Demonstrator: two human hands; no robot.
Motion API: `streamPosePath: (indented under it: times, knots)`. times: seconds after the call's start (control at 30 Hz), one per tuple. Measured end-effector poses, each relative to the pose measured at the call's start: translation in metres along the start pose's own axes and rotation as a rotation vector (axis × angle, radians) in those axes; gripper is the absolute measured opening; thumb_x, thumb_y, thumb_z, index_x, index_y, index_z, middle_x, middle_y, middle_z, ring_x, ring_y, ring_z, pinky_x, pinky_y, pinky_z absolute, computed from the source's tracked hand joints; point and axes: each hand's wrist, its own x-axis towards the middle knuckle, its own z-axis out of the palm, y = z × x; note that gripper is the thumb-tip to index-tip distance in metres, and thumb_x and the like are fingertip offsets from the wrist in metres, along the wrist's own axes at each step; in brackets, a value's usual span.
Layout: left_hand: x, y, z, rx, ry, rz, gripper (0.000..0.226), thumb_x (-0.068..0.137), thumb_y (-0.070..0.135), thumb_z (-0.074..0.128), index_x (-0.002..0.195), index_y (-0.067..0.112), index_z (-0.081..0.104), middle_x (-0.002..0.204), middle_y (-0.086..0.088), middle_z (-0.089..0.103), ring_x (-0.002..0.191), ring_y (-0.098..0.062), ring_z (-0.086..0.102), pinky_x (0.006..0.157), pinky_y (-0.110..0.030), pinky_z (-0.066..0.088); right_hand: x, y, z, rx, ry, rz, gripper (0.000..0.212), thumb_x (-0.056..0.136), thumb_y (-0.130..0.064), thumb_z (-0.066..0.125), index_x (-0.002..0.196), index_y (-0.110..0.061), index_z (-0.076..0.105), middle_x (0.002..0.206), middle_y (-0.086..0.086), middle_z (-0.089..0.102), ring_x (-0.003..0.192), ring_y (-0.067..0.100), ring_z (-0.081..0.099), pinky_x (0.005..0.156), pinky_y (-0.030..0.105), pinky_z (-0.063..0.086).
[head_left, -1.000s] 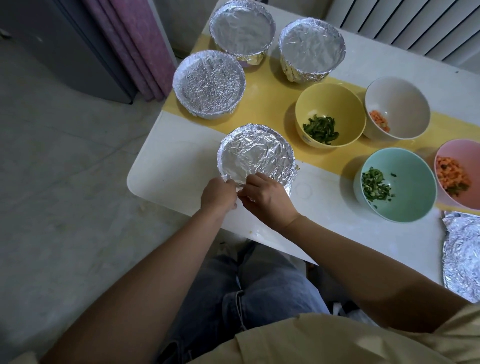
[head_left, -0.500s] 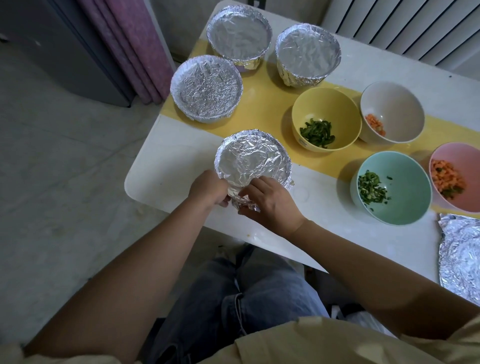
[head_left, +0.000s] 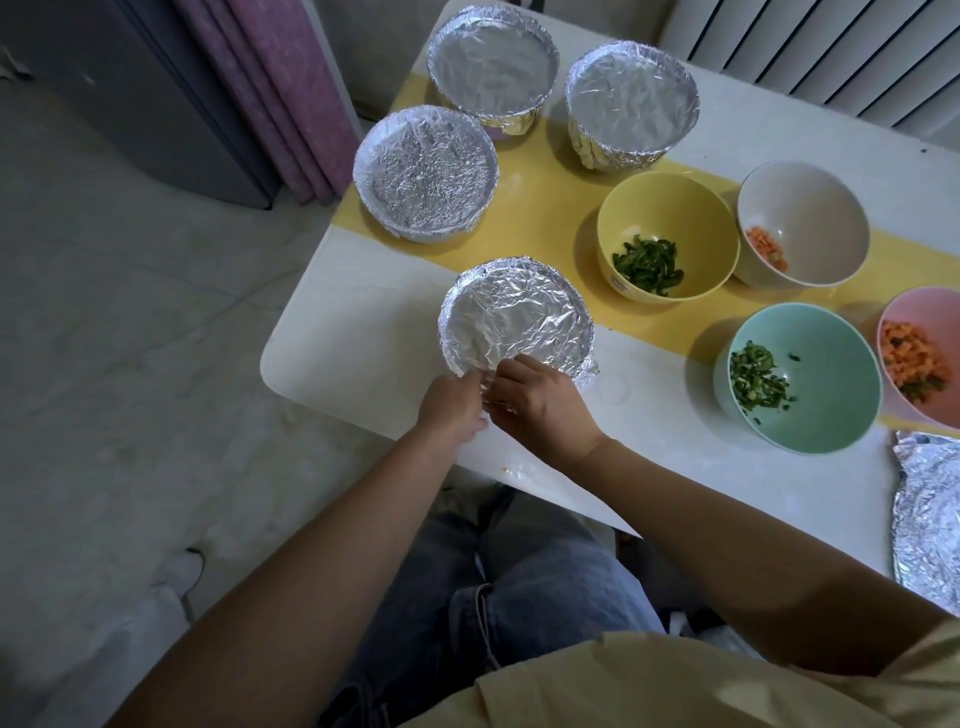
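The step in hand looks like crimping the foil round the rim of the foil-covered bowl (head_left: 517, 317). It sits on the counter (head_left: 363, 353) just in front of both hands, meeting them at its near edge. The left hand (head_left: 451, 402) and right hand (head_left: 540, 402) lie side by side, almost touching. Their fingers are curled, pinching the loose foil at that near rim, with the fingertips partly lost in the crinkles.

Beyond the hands stand three more covered bowls (head_left: 426, 174), seemingly finished. Off to the right of the right hand are a yellow bowl (head_left: 667, 208) and a green bowl (head_left: 821, 395), both holding chopped greens, and farther right a spare foil sheet (head_left: 930, 519).

A loose flap (head_left: 587, 371) sticks out just past the right hand. The next move probably calls for working round to it and pressing it under gently, with one hand steadying the bowl so the foil doesn't tear.
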Motion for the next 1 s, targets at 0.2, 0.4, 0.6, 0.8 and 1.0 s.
streamPosePath:
  times: [0.2, 0.4, 0.6, 0.8, 1.0]
  knots:
    - [0.001, 0.0, -0.002, -0.04, 0.002, 0.043, 0.017, 0.094, 0.01, 0.049, 0.102, 0.0, 0.061, 0.103, -0.027, 0.064, 0.094, -0.035, 0.067, 0.081, -0.043, 0.057, 0.002, -0.001, 0.004, 0.041, 0.002, 0.023, 0.023, 0.086, -0.012, 0.053, 0.066, -0.008, 0.063, 0.069, 0.006, 0.053, 0.065, 0.026, 0.051, 0.049, 0.031, 0.039]
    - [-0.004, 0.006, -0.007, 0.072, -0.08, 0.07, 0.032, 0.101, 0.018, 0.035, 0.116, 0.004, 0.06, 0.094, -0.012, 0.067, 0.073, -0.02, 0.069, 0.067, -0.027, 0.046, 0.002, -0.002, 0.005, 0.041, 0.038, 0.057, 0.02, 0.085, -0.012, 0.062, 0.066, -0.008, 0.064, 0.068, 0.005, 0.052, 0.065, 0.025, 0.05, 0.048, 0.031, 0.039]
    - [0.004, 0.017, -0.017, 0.175, -0.057, 0.048, 0.032, 0.099, 0.012, 0.03, 0.108, 0.001, 0.059, 0.076, -0.014, 0.068, 0.063, -0.023, 0.065, 0.073, -0.03, 0.049, 0.002, 0.006, -0.009, 0.1, -0.058, -0.03, 0.032, 0.086, -0.036, 0.067, 0.092, -0.004, 0.068, 0.082, 0.009, 0.059, 0.074, 0.026, 0.051, 0.066, 0.032, 0.04]
    - [-0.002, 0.027, -0.024, 0.243, -0.124, 0.008, 0.03, 0.098, 0.014, 0.033, 0.103, 0.008, 0.062, 0.089, -0.015, 0.07, 0.072, -0.025, 0.068, 0.074, -0.027, 0.051, -0.006, 0.01, -0.012, 0.038, -0.047, -0.044, 0.015, 0.082, -0.019, 0.073, 0.078, -0.007, 0.065, 0.076, 0.007, 0.058, 0.069, 0.028, 0.053, 0.058, 0.035, 0.044]
    - [0.002, 0.023, -0.022, 0.192, -0.071, 0.007, 0.035, 0.099, 0.016, 0.033, 0.114, 0.002, 0.061, 0.087, -0.015, 0.07, 0.068, -0.023, 0.068, 0.071, -0.026, 0.05, -0.001, 0.008, -0.004, -0.032, 0.0, -0.12, 0.021, 0.083, -0.006, 0.066, 0.063, -0.007, 0.062, 0.067, 0.007, 0.053, 0.059, 0.027, 0.05, 0.048, 0.033, 0.041]
